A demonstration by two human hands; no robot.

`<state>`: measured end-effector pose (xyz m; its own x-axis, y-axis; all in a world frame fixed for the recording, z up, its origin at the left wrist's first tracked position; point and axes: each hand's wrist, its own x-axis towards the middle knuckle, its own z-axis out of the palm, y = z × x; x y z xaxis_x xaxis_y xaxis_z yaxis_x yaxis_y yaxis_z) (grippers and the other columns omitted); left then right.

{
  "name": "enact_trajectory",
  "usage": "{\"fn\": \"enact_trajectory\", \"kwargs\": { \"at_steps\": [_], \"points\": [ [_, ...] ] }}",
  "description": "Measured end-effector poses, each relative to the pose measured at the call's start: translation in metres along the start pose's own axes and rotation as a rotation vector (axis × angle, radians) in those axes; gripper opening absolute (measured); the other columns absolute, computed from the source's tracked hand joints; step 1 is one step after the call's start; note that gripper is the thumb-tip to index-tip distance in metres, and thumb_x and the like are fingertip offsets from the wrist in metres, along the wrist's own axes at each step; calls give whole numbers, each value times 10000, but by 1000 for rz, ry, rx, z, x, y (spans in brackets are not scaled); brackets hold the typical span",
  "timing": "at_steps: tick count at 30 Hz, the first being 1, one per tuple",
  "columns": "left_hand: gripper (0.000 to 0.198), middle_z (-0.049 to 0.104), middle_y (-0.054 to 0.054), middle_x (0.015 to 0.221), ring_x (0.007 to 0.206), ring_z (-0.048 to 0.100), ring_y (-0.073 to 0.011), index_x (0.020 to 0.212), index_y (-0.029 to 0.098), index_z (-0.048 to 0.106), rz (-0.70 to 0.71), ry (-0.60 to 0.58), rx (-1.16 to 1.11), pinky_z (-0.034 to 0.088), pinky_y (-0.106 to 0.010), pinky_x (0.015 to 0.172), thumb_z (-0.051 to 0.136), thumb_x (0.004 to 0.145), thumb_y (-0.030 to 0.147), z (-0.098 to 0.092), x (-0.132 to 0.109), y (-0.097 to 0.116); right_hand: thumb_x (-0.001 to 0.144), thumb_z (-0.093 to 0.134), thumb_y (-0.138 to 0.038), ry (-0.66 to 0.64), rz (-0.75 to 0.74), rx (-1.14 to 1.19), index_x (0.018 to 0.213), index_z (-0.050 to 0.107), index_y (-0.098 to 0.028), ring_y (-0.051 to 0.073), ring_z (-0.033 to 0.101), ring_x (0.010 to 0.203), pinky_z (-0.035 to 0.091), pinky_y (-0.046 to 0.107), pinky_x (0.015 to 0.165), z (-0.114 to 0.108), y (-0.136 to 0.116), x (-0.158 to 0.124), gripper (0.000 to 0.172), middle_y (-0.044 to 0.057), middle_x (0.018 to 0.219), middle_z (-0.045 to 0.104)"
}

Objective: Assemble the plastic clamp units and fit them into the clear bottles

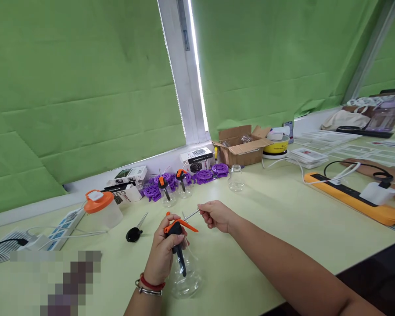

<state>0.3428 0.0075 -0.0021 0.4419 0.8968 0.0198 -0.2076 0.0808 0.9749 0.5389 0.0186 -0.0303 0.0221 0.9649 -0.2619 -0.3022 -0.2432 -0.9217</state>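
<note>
Left hand (164,248) grips the bottle top (175,229), right hand (216,215) pinches a metal rod (192,215): apparently an adjusting step, next needing steady alignment.

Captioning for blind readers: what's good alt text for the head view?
The left hand grips the orange-and-black trigger top of a clear bottle; the right hand holds a thin metallic rod beside it. Two similarly topped bottles stand behind.

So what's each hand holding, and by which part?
The left hand grips a clear bottle by its orange-and-black top; the right hand pinches a thin rod near its outer end.
</note>
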Motion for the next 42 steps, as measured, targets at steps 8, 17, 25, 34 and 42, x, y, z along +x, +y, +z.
{"fn": "enact_trajectory", "kwargs": {
  "at_steps": [8,17,25,34,42],
  "points": [
    [386,622,2,676,495,582,-156,1033,196,498,-60,-7,-165,460,-301,519,602,662,207,-10,7,-4,613,767,-328,-65,-248,-3,757,585,-140,67,464,472,403,233,503,-3,3,0,299,-30,582,571],
    [390,629,-3,679,522,614,-179,1031,197,507,-75,-38,-181,492,-326,537,613,656,191,-14,10,-8,695,723,-392,-27,-165,-75,700,539,-155,50,390,382,319,191,372,-8,4,3,301,-48,503,528],
    [390,634,-3,675,525,615,-176,1045,195,501,-68,-47,-177,490,-315,532,603,669,188,-19,13,-11,758,665,-408,-77,-120,-83,722,569,-134,56,432,395,317,183,357,-9,6,4,293,-11,557,571],
    [363,639,-12,648,498,606,-175,1015,198,488,-104,-60,-195,480,-297,494,587,667,173,-19,14,-10,718,691,-397,-48,-151,-71,705,566,-134,55,425,388,298,187,359,-7,10,7,292,-21,535,563],
    [354,655,-39,634,507,615,-204,998,192,494,-134,-6,-301,478,-323,520,577,653,193,-25,15,-2,775,606,-286,122,-400,-444,890,642,-130,106,552,562,469,267,593,-18,5,15,197,11,677,621]
  ]
}}
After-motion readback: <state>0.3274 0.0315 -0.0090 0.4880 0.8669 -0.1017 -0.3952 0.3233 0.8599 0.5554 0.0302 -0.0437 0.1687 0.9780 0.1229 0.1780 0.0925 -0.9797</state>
